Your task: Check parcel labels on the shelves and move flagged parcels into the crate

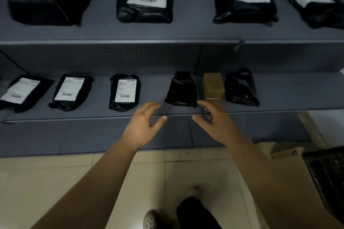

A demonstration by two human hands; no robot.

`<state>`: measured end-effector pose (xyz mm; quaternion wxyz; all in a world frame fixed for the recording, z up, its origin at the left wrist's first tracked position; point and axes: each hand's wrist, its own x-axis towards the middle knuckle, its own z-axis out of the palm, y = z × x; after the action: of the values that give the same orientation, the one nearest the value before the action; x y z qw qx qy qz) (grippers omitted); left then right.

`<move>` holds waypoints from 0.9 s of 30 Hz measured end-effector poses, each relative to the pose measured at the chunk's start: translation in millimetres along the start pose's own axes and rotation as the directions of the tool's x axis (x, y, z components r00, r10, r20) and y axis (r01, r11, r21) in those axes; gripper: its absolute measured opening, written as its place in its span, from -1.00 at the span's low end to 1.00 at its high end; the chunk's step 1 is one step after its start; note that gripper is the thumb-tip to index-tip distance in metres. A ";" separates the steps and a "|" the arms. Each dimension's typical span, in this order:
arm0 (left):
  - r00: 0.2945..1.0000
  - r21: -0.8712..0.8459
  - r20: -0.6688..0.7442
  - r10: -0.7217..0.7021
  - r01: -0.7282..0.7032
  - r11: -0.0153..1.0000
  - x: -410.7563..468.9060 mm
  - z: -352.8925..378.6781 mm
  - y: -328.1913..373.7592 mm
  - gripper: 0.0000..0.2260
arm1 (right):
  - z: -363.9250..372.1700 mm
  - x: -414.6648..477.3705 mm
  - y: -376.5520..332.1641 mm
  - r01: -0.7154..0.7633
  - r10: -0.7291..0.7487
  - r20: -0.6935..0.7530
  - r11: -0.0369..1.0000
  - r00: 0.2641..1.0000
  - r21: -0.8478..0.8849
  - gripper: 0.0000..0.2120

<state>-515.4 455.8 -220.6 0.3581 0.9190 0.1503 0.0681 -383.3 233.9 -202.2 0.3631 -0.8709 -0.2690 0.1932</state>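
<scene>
A small black parcel [181, 90] with no label showing lies on the lower grey shelf [156, 111]. My left hand [144, 122] hovers just in front and left of it, fingers spread and empty. My right hand [214, 119] is in front and right of it, fingers loosely bent, holding nothing. Neither hand touches the parcel. Left of it lie three black parcels with white labels face up, the nearest one [124, 92]. A dark crate [327, 178] sits on the floor at the right edge.
A tan box [213, 86] and another unlabelled black parcel [241, 87] lie right of the small parcel. The upper shelf [167, 42] carries several labelled black parcels. A cardboard box [284, 154] stands by the crate. My shoe [151, 219] is on the tiled floor.
</scene>
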 end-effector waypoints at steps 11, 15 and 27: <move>0.980 0.005 0.072 -0.184 0.184 0.983 124.5 114.3 -61.9 -0.53 | 35.8 125.1 123.6 -0.111 0.113 0.081 0.994 0.990 -0.024 -0.45; 0.966 0.040 0.061 -0.252 0.250 0.968 156.9 146.8 -95.0 -0.48 | 58.1 173.0 152.9 -0.088 0.097 0.102 0.992 0.990 -0.091 -0.37; 0.960 0.177 0.067 -0.270 0.255 0.951 226.4 205.6 -159.2 -0.33 | 105.5 245.0 185.2 -0.047 0.072 0.089 0.964 0.993 -0.261 -0.33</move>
<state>-289.6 509.5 -475.6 0.2922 0.9197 0.2599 -0.0348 -187.3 329.3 -442.9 0.2270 -0.9079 -0.2831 0.2096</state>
